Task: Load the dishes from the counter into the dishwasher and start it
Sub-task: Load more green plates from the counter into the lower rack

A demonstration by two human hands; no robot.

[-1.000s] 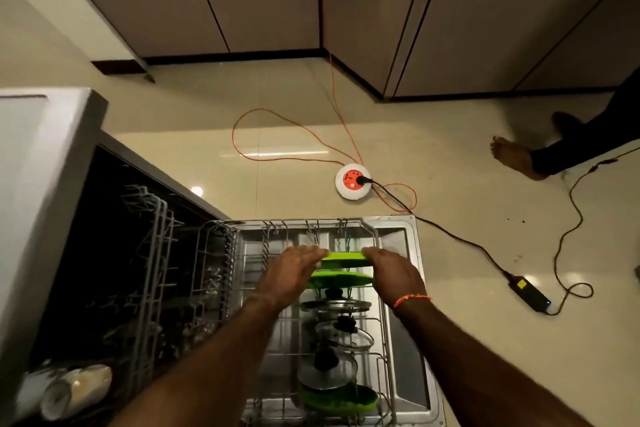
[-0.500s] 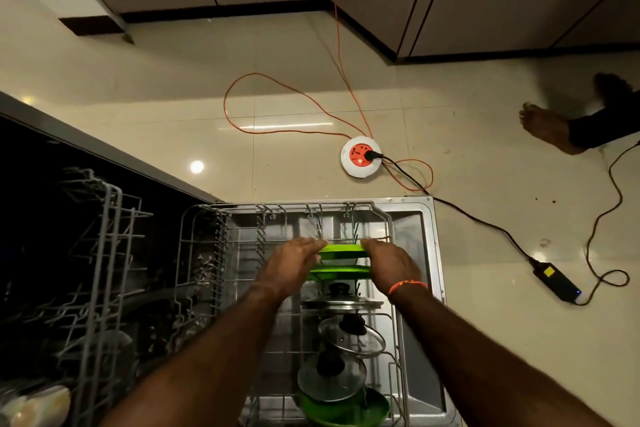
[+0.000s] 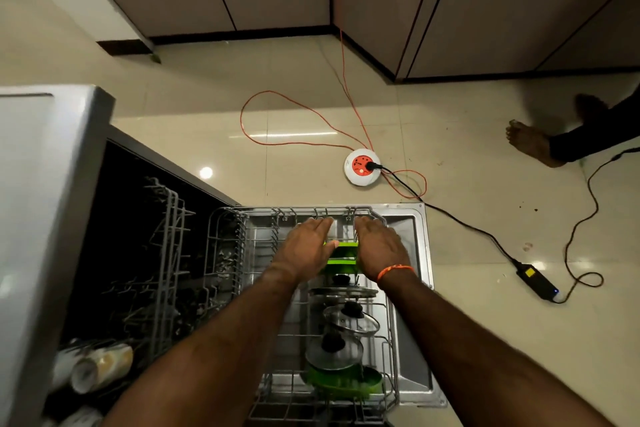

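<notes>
At far left the dishwasher (image 3: 52, 201) stands open, its lower rack (image 3: 242, 253) pulled out over the door. My left hand (image 3: 304, 246) lies flat, fingers straight, against the left edge of the green plates (image 3: 343, 255). They stand on edge in the rack's far end, between my hands. My right hand (image 3: 375, 250) presses their right edge likewise, fingers straight. Nearer me stand pot lids (image 3: 341, 322).

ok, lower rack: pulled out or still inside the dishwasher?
Pulled out. The lower rack sits over the open door, holding upright green plates and lids; both hands are at the plates.
</notes>
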